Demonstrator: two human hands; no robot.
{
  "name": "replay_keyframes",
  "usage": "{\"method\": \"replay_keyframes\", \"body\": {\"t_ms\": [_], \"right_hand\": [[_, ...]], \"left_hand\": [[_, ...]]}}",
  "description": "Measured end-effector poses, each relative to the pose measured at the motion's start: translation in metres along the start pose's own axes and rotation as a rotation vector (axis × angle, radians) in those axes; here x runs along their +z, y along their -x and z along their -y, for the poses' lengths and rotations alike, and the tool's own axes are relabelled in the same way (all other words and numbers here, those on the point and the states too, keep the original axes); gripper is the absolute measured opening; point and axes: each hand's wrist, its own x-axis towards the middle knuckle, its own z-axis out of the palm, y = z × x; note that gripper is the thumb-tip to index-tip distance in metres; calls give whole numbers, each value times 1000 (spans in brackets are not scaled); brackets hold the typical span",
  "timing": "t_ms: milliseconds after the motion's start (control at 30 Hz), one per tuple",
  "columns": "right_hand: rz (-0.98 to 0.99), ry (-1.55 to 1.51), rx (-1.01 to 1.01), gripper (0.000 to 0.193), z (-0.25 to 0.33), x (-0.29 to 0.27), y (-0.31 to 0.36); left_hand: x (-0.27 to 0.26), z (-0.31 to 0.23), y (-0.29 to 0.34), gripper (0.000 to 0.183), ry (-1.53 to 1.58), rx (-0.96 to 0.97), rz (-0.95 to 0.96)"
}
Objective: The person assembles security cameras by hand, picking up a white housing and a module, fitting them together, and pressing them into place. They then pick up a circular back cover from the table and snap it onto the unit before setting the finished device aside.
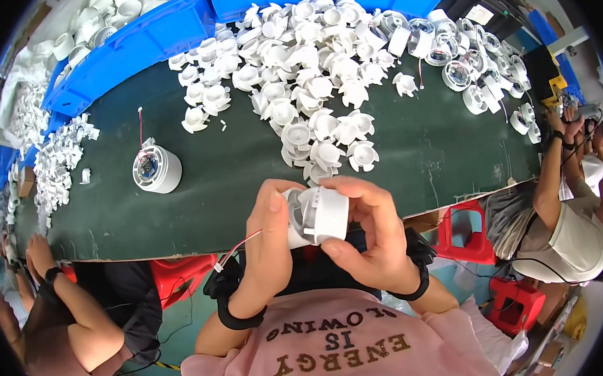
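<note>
Just past the table's near edge, my left hand (270, 242) and my right hand (371, 235) grip a white cylindrical fan housing (331, 215) between them, tilted on its side. My left fingers wrap its left part, and my right thumb and fingers clasp the round right end. Grey-white inner parts show through an opening in its middle. A thin red and white wire (239, 243) with a small white plug trails out to the left of my left hand. On the table, a similar white housing (164, 173) stands with its circuit board and wire showing.
White fan impellers (282, 111) lie heaped mid-table. White housings with circuit boards (457, 74) cluster at the right. Small white plastic parts (58, 159) are piled left. Blue bins (135, 60) line the far side. Co-workers sit left and right, near red stools (467, 232).
</note>
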Motion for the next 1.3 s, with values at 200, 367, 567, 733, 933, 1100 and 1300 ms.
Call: {"method": "replay_keyframes", "body": {"t_ms": [200, 367, 567, 733, 933, 1100, 1300], "right_hand": [[48, -64, 19, 53, -8, -1, -3], [115, -166, 124, 52, -3, -2, 1], [136, 52, -131, 55, -3, 1, -4], [164, -119, -202, 57, -16, 14, 2], [183, -136, -211, 66, -13, 20, 7], [220, -220, -275, 71, -11, 17, -7], [-20, 66, 68, 81, 8, 12, 16]], "left_hand": [[6, -16, 0, 46, -243, 129, 63], [3, -10, -1, 43, -241, 260, 64], [5, -16, 5, 40, -293, 376, 12], [7, -17, 8, 39, -317, 362, 60], [7, -16, 5, 38, -342, 436, 76], [0, -16, 3, 31, -321, 426, 86], [-4, -51, -2, 66, -333, 166, 175]]}}
